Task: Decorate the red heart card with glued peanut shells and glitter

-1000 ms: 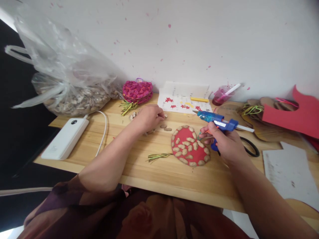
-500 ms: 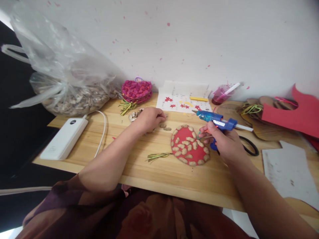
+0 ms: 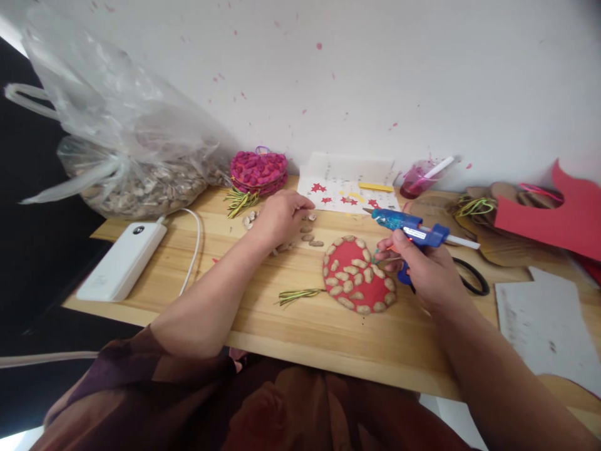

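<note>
My right hand (image 3: 425,266) grips a blue glue gun (image 3: 408,227), its nozzle pointing left above the right edge of a red heart-shaped piece (image 3: 359,275) partly covered with pale shells. My left hand (image 3: 280,219) rests on the wooden table (image 3: 263,307) over a small scatter of loose shells (image 3: 310,237), fingers curled and pinched at them; what they hold is hidden. A small bundle of green and yellow strips (image 3: 298,294) lies left of the heart.
A big clear plastic bag of shells (image 3: 136,169) sits at the back left beside a white power bank (image 3: 121,260) with a cable. A pink shell-covered heart (image 3: 258,170), paper with red stars (image 3: 347,188), a pink cup (image 3: 417,178), scissors (image 3: 469,275), red card (image 3: 558,216) and white paper (image 3: 544,326) lie around.
My left hand has shifted slightly toward the back among the loose shells. The glue gun stays almost in the same place.
</note>
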Action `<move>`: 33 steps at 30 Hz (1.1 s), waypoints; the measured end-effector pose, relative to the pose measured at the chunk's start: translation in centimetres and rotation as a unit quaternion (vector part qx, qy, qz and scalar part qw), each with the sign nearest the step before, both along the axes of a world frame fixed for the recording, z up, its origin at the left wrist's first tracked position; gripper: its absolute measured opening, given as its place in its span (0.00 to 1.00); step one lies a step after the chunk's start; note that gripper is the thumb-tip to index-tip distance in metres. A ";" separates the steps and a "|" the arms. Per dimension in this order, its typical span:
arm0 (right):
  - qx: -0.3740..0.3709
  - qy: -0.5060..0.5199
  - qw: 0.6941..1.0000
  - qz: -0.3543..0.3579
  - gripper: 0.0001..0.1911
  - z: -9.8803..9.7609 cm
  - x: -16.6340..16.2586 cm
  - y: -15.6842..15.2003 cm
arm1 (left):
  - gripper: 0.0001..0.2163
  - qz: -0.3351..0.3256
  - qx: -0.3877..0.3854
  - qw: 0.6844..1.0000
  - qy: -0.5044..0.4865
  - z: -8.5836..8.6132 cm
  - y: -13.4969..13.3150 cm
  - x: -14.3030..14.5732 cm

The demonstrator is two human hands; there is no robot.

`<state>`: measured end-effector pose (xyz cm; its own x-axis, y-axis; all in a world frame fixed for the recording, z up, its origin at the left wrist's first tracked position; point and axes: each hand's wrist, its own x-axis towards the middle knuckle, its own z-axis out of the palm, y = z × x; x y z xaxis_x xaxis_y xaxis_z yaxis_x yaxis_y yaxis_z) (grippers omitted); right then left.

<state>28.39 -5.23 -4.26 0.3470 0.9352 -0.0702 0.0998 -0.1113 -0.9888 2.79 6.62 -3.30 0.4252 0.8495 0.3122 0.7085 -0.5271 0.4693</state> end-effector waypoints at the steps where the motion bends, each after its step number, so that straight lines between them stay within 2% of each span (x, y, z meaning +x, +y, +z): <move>1: -0.002 -0.001 1.000 0.000 0.20 0.0 0.0 0.0 | 0.10 -0.022 0.004 1.000 0.013 -0.3 0.1 0.1; 5: 0.000 -0.007 1.000 0.002 0.20 -0.2 0.0 0.2 | 0.09 -0.070 0.007 0.996 0.062 -1.2 0.5 0.9; 9: -0.001 -0.015 1.000 0.003 0.21 -0.3 0.0 0.3 | 0.10 -0.055 0.012 0.997 0.058 -1.6 0.5 1.2; 13: -0.002 -0.011 1.000 -0.003 0.22 -0.5 0.1 0.5 | 0.13 -0.050 0.032 0.998 0.012 -1.6 0.3 1.1; 15: -0.004 -0.008 1.000 -0.004 0.22 -0.5 0.1 0.5 | 0.12 -0.088 0.050 0.995 -0.001 -1.6 0.2 1.2; 17: -0.005 -0.006 1.000 -0.003 0.22 -0.4 0.0 0.4 | 0.10 -0.141 0.053 0.988 0.018 -1.7 0.1 1.4; 19: -0.003 -0.007 1.000 -0.001 0.22 -0.2 -0.1 0.3 | 0.09 -0.164 0.040 0.985 0.047 -1.7 -0.1 1.7; 23: -0.003 -0.014 1.000 -0.001 0.22 0.1 -0.2 0.2 | 0.10 -0.119 0.010 0.991 0.065 -1.7 -0.5 2.2; 27: -0.002 -0.015 1.000 -0.001 0.21 0.1 -0.2 0.3 | 0.10 -0.061 -0.023 0.998 0.025 -1.4 -0.7 2.3; 30: 0.001 -0.020 1.000 0.001 0.22 0.1 -0.2 0.3 | 0.09 -0.019 -0.079 0.997 -0.014 -1.2 -0.8 2.4; 33: 0.000 -0.020 1.000 -0.001 0.22 0.2 -0.3 0.2 | 0.08 0.007 -0.109 0.994 -0.015 -1.2 -0.7 2.5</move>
